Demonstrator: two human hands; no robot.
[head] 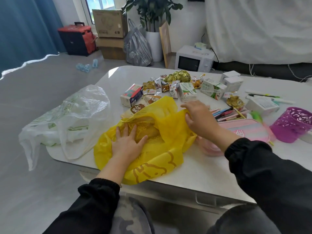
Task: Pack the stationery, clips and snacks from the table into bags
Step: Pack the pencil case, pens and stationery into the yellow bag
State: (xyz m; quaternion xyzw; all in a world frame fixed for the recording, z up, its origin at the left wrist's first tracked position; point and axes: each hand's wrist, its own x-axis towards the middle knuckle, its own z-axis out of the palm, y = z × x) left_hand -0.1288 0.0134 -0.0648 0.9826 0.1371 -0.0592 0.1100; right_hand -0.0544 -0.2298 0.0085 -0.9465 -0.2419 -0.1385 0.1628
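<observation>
A yellow plastic bag (157, 152) lies at the table's near edge with a snack packet (145, 129) showing through its mouth. My left hand (126, 142) lies flat with spread fingers on the bag, over the packet. My right hand (197, 115) holds the bag's upper flap between thumb and fingers. A clear white bag (70, 119) lies crumpled to the left. Snacks and drink cartons (177, 86) are scattered beyond. Pens (224, 114) and a pink pencil case (244, 129) lie to the right.
A purple perforated pen cup (292, 124) stands at the right edge, with white boxes (231, 80) and markers (268, 97) behind it. The white table (202, 169) ends just in front of me. On the floor beyond are a microwave (194, 59), cardboard boxes (109, 24) and a potted plant (153, 44).
</observation>
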